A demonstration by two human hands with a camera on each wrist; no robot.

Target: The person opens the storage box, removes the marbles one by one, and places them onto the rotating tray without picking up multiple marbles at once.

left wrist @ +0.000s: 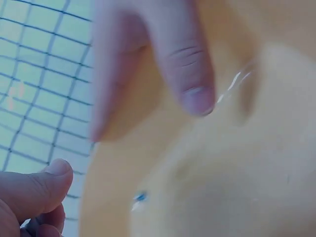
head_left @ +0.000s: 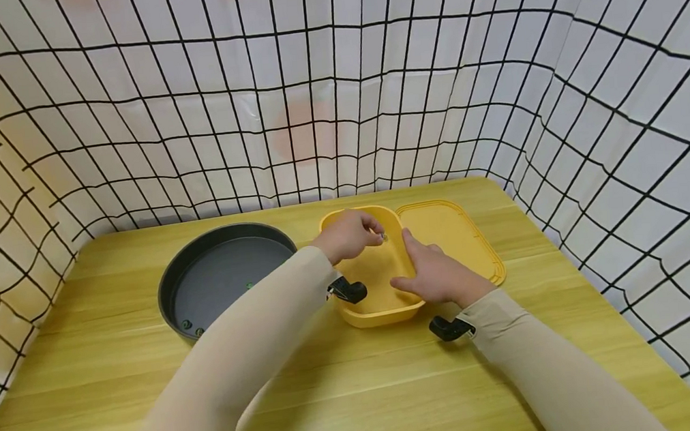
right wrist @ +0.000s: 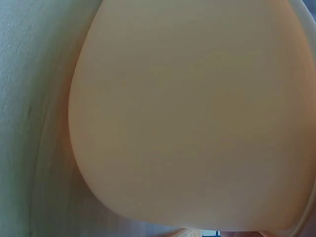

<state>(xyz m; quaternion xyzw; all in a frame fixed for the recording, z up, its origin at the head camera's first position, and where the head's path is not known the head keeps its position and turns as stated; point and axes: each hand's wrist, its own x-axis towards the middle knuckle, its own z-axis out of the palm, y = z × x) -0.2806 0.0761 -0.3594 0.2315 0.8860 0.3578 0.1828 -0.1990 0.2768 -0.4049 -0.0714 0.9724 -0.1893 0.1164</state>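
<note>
My left hand (head_left: pixel 349 234) pinches a small bead (head_left: pixel 383 237) over the yellow box (head_left: pixel 378 312), at 12 o'clock from me; my right hand (head_left: pixel 435 276) lies flat, steadying its rim. A loose pinch could send the bead bouncing onto the counter (head_left: pixel 118 372).

table (head_left: pixel 118 372): matt wood grain | box (head_left: pixel 384 308): smooth yellow plastic | pan (head_left: pixel 227 280): matt dark metal

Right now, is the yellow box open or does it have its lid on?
Open. The yellow box shows its bare inside, and its lid lies flat on the table just beside it.
</note>
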